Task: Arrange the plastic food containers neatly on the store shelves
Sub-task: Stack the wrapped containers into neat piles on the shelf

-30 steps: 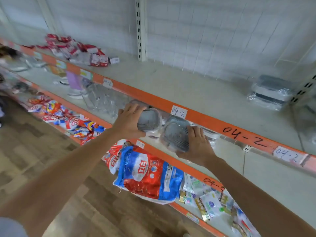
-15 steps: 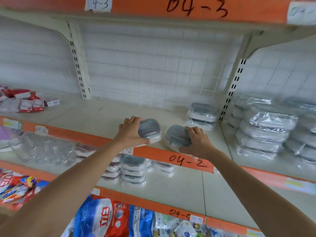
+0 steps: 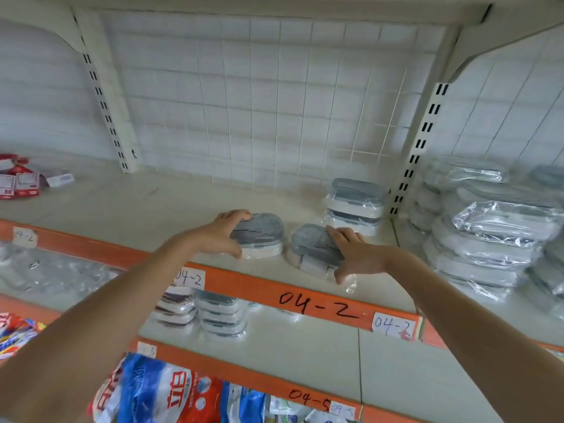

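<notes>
Both containers now rest on the shelf (image 3: 171, 209), fingers still curled on each; the right container (image 3: 314, 245), at 3 o'clock of the left container (image 3: 259, 236), overhangs and may tip.

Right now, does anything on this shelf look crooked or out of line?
Yes. The container under the right hand sits turned at an angle, its corner toward the orange shelf edge, not squared with the container the left hand grips or the stack behind.

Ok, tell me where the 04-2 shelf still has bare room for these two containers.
Bare shelf runs from the left container to the red packets, and behind both hands to the wire grid. Crowded: the right container sits close to the two-high stack, and wrapped piles fill the next bay.
</notes>
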Action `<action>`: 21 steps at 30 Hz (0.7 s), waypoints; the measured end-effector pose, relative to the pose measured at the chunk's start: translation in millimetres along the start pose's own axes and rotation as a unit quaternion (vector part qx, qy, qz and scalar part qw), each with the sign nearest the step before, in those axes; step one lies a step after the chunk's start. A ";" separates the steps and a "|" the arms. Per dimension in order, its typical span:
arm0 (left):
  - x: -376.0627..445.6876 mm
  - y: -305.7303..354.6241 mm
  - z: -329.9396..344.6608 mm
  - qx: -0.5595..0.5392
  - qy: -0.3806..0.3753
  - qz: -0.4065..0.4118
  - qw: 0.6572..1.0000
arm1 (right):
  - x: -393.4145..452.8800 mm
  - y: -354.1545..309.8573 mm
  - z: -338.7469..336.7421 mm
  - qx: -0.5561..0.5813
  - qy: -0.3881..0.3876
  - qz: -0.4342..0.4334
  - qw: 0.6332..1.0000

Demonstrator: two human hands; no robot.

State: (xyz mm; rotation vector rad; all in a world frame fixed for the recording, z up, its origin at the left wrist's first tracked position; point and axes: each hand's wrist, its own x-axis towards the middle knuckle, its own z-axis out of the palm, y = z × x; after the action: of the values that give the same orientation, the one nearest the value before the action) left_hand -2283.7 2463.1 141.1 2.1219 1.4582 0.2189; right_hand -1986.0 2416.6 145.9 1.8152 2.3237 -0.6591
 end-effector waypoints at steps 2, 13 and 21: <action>-0.4 3.2 -3.7 -0.046 -0.013 -0.019 0.999 | 0.3 1.9 0.3 0.006 0.010 -0.006 1.000; 7.4 12.1 -14.1 0.044 -0.010 -0.009 0.999 | -9.7 -21.7 4.4 -0.143 0.146 0.098 0.974; 11.5 6.1 -16.3 0.060 0.002 0.009 0.998 | -16.3 -37.0 -29.5 -0.203 0.154 0.053 0.966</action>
State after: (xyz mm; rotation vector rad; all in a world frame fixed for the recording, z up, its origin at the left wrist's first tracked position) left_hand -2281.1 2477.5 155.9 2.2313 1.4903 0.1459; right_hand -2011.6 2407.2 187.9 1.9248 2.2916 0.1218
